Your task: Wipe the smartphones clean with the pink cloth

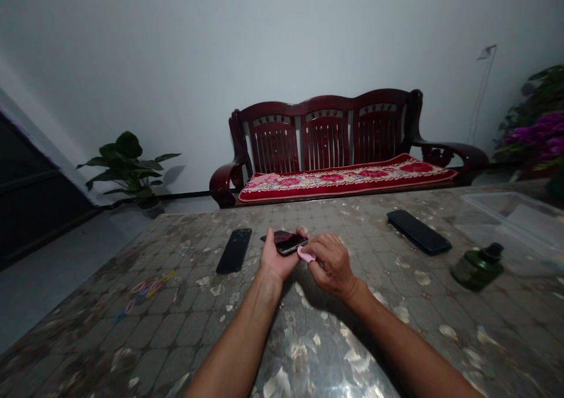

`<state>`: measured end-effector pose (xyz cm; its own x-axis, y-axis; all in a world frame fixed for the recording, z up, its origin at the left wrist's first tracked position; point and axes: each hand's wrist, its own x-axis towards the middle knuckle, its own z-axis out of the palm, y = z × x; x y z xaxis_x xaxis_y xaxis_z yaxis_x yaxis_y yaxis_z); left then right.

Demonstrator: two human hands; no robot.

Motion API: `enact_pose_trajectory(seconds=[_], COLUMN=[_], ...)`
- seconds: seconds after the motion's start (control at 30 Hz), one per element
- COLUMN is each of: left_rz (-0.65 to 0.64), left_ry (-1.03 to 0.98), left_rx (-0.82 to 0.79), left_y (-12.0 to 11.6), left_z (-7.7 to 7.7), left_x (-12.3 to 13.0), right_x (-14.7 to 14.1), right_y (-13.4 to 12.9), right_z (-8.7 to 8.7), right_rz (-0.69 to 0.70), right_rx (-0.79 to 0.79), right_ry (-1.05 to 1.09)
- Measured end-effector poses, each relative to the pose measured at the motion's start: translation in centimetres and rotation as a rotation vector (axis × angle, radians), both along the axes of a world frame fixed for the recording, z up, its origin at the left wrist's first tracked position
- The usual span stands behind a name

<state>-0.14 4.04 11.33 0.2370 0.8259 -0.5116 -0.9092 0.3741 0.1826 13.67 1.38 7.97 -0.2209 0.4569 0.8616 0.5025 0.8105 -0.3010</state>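
A dark smartphone (288, 242) lies screen up in my left hand (277, 262), with the thumb along its left side and fingertips at its far right edge. My right hand (330, 263) is closed on a small pink cloth (306, 255), which is beside the phone's near right corner. Both hands are just above the patterned tabletop (189, 327). To the left of my left hand lies a black phone-shaped object (234, 250), flat on the table.
Colored bands (147, 289) lie at the left. On the right are a dark flat case (418, 231), a green bottle (477, 267) and a clear plastic box (511, 228). Beyond the table stand a wooden bench (324, 134) and a potted plant (130, 166).
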Motion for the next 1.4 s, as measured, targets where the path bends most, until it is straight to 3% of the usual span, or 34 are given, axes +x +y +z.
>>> enact_pose_trajectory(seconds=[0.53, 0.7, 0.83, 1.17, 1.4], left_rz=[0.021, 0.041, 0.029, -0.206, -0.265], left_ry=[0.1, 0.118, 0.141, 0.223, 0.412], left_rx=[-0.06, -0.027, -0.031, 0.024, 0.019], left_y=[-0.2, -0.2, -0.1, 0.5, 0.7], left_z=[0.2, 0.0, -0.1, -0.7, -1.9], left_x=[0.3, 0.3, 0.3, -0.6, -1.6], right_x=[0.0, 0.2, -0.1, 0.8, 1.4], right_y=[0.1, 0.2, -0.1, 1.2, 1.8], right_z=[0.0, -0.2, -0.1, -0.7, -0.9], right_rz=[0.013, -0.047, 0.005, -0.078, -0.081], right_rx=[-0.073, -0.095, -0.058, -0.166, -0.234], right_ry=[0.019, 0.01, -0.038, 0.115, 0.209])
